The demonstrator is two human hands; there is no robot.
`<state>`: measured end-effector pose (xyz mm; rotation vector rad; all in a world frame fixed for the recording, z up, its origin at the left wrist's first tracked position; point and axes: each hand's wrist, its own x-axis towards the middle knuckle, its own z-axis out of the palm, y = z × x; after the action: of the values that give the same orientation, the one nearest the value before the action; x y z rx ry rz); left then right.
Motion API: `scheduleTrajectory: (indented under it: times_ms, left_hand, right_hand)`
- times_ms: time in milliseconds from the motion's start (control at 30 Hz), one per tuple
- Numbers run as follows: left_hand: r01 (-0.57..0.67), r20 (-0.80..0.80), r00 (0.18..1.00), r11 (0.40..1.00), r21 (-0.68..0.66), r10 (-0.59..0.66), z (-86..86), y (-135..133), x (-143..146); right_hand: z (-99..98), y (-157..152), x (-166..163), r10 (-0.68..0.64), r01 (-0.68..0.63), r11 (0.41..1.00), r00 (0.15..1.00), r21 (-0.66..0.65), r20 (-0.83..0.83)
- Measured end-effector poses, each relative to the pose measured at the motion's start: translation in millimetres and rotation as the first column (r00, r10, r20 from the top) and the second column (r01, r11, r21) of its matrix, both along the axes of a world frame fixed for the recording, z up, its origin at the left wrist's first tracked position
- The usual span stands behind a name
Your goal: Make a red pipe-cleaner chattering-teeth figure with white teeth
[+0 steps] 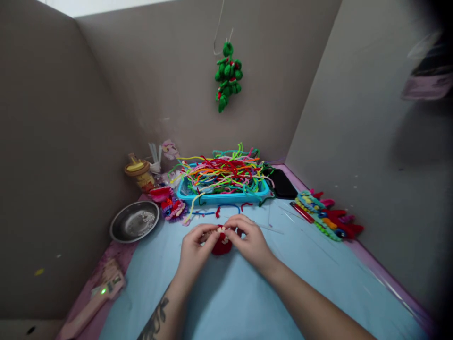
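Both my hands meet over the middle of the light blue table point(290, 283). My left hand point(196, 248) and my right hand point(249, 238) pinch a small red fuzzy craft piece point(222, 246) between their fingertips. A few small white beads sit on top of the piece, right at my fingertips. All fingers are curled in on it. Just beyond my hands lie short red and blue pipe cleaner bits point(226, 210).
A blue tray point(222, 196) heaped with coloured pipe cleaners stands behind. To the left are a metal bowl point(134, 221) with white beads, a yellow jar point(139, 174) and a pink glue gun point(95, 297). Finished crafts point(327, 215) and a black phone point(283, 184) lie right. A green ornament point(227, 75) hangs on the cardboard wall.
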<state>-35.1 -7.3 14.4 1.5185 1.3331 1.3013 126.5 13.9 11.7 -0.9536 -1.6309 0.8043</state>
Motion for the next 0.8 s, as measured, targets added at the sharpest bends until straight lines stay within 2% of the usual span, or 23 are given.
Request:
scheduleTrajectory:
  times_ms: [167,633,800]
  left_hand:
    - [0.046,-0.105,0.994,0.995,0.091,-0.036,0.2,-2.9,2.0]
    - [0.021,-0.08,0.997,1.0,0.0,-0.021,3.8,-3.9,4.8]
    - [0.05,-0.093,0.994,0.999,0.0,-0.049,2.1,-3.0,4.4]
  right_hand:
    - [-2.6,-0.2,-3.2,0.014,-0.014,1.0,0.999,-0.001,0.039]
    - [-3.6,-1.4,-1.4,0.031,-0.039,0.995,0.996,0.093,0.084]
    - [-6.7,-0.3,1.8,0.018,-0.056,0.975,0.984,0.216,0.177]
